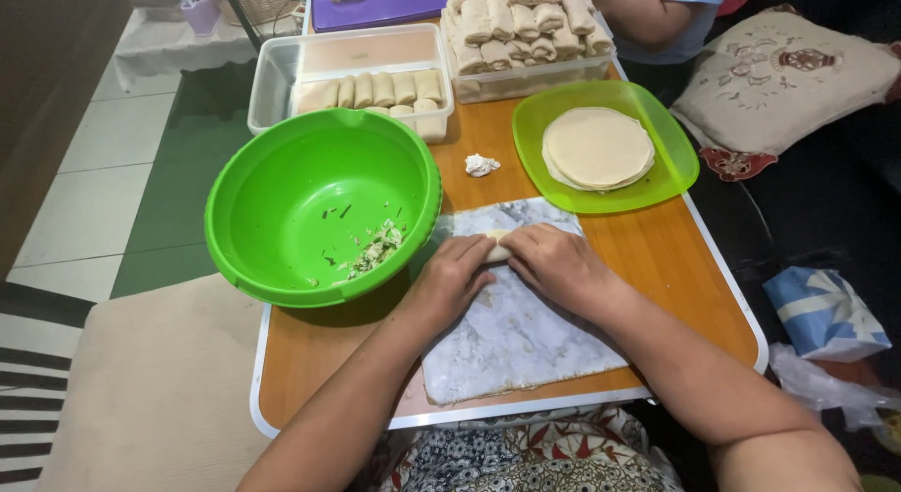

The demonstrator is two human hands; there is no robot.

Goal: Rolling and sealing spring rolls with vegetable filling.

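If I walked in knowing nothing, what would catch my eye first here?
Probably the big bright green plastic bowl at the table's left, with filling scraps at its bottom. Beside it, the left hand and right hand press a pale dough roll on a marble-patterned board. Behind sits a lime-green square plate of round wrappers.

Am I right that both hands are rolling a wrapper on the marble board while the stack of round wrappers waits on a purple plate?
Not quite: the plate under the stack of round wrappers is green, not purple, as the head view shows. The rest holds: the left hand and right hand press a rolled wrapper on the marble board.
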